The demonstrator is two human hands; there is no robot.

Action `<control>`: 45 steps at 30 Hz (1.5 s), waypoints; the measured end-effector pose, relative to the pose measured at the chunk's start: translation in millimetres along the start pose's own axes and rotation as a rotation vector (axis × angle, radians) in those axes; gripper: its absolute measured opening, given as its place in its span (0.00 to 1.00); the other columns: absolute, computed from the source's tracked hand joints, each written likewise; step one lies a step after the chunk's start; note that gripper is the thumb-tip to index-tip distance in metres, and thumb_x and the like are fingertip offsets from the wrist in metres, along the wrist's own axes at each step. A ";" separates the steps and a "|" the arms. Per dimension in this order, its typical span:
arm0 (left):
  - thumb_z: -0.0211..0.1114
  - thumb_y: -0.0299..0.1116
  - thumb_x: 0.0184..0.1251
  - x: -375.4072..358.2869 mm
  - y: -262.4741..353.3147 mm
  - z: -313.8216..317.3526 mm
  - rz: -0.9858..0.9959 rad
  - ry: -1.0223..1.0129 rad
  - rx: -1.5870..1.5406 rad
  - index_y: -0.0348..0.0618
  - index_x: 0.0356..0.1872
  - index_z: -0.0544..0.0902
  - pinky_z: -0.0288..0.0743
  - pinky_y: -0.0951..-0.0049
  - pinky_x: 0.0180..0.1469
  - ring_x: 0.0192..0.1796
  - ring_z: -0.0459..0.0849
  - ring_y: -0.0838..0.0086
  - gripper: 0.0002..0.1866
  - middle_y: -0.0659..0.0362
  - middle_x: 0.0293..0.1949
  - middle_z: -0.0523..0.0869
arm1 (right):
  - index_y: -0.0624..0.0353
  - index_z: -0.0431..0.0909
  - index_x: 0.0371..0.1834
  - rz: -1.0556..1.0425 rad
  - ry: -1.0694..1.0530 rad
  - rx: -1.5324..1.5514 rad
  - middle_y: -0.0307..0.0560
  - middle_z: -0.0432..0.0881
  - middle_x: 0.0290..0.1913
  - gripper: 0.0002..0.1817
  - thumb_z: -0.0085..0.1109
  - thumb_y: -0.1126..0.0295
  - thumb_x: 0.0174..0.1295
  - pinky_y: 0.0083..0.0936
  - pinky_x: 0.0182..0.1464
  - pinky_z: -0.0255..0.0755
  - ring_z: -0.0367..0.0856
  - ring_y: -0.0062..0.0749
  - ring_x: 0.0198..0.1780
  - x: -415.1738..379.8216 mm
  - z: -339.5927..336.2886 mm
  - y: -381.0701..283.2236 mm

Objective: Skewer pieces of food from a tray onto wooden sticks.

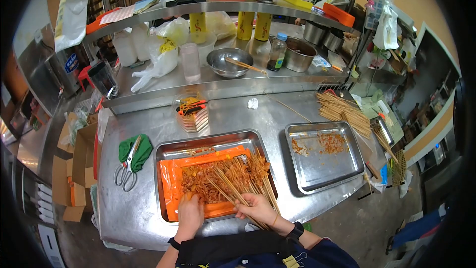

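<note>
A deep metal tray in front of me holds orange plastic packaging with a heap of red-sauced, shredded-looking food on it. My right hand is closed around several bamboo skewers, whose far ends lie over the heap. More sauced skewers rest along the tray's right side. At the near left of the heap, my left hand has its fingers curled down against the food and packaging. Its fingertips are partly hidden, and what they pinch cannot be made out.
Scissors lie on a green cloth at the left. To the right is a second tray with sauce residue, and beyond it a pile of bamboo skewers. A clear container stands behind; a raised shelf holds a bowl.
</note>
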State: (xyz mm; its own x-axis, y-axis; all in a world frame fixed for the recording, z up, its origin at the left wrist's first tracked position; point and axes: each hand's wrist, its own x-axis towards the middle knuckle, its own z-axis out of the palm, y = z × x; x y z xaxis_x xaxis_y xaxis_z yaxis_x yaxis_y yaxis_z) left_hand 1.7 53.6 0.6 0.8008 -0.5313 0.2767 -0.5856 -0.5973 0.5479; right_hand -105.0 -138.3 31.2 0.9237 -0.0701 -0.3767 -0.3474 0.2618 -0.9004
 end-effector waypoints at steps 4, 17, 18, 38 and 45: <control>0.58 0.22 0.49 -0.5 -0.3 -0.8 -0.005 -0.006 0.005 0.33 0.27 0.73 0.68 0.55 0.41 0.38 0.73 0.49 0.04 0.44 0.32 0.74 | 0.63 0.72 0.38 0.000 -0.007 -0.008 0.39 0.77 0.30 0.06 0.53 0.73 0.60 0.15 0.30 0.74 0.79 0.19 0.29 1.7 -0.9 0.7; 0.59 0.24 0.49 -3.4 -1.8 2.5 -0.015 0.003 0.044 0.34 0.28 0.74 0.68 0.56 0.40 0.37 0.74 0.49 0.05 0.45 0.31 0.75 | 0.64 0.72 0.38 -0.018 -0.009 -0.015 0.41 0.78 0.29 0.06 0.53 0.73 0.60 0.16 0.30 0.75 0.80 0.21 0.29 2.5 -2.0 4.6; 0.58 0.24 0.50 -3.3 -1.4 2.2 -0.013 -0.003 0.056 0.33 0.27 0.74 0.68 0.56 0.40 0.37 0.74 0.50 0.05 0.45 0.31 0.75 | 0.64 0.72 0.38 -0.022 -0.006 -0.018 0.42 0.78 0.30 0.06 0.52 0.73 0.61 0.16 0.30 0.75 0.80 0.22 0.29 3.1 -2.3 5.9; 0.58 0.27 0.53 -10.5 1.7 8.3 -0.012 0.046 0.112 0.34 0.26 0.76 0.69 0.56 0.41 0.38 0.75 0.50 0.06 0.45 0.31 0.76 | 0.65 0.72 0.40 -0.163 -0.068 -0.096 0.44 0.78 0.31 0.08 0.51 0.73 0.60 0.17 0.29 0.76 0.80 0.23 0.28 -1.6 -4.6 8.7; 0.58 0.28 0.53 -8.1 2.5 7.5 -0.007 0.053 0.102 0.35 0.26 0.76 0.69 0.56 0.42 0.38 0.75 0.51 0.06 0.45 0.31 0.76 | 0.65 0.72 0.39 -0.130 -0.083 -0.112 0.44 0.79 0.31 0.07 0.52 0.73 0.60 0.17 0.29 0.76 0.80 0.23 0.28 -1.4 -6.3 5.2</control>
State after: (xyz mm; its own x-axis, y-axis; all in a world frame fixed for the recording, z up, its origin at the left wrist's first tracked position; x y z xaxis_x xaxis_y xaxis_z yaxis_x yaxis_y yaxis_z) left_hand -7.3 51.9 -6.3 0.8087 -0.4960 0.3162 -0.5878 -0.6602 0.4676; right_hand -109.1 -142.9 25.7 0.9706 -0.0157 -0.2403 -0.2355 0.1470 -0.9607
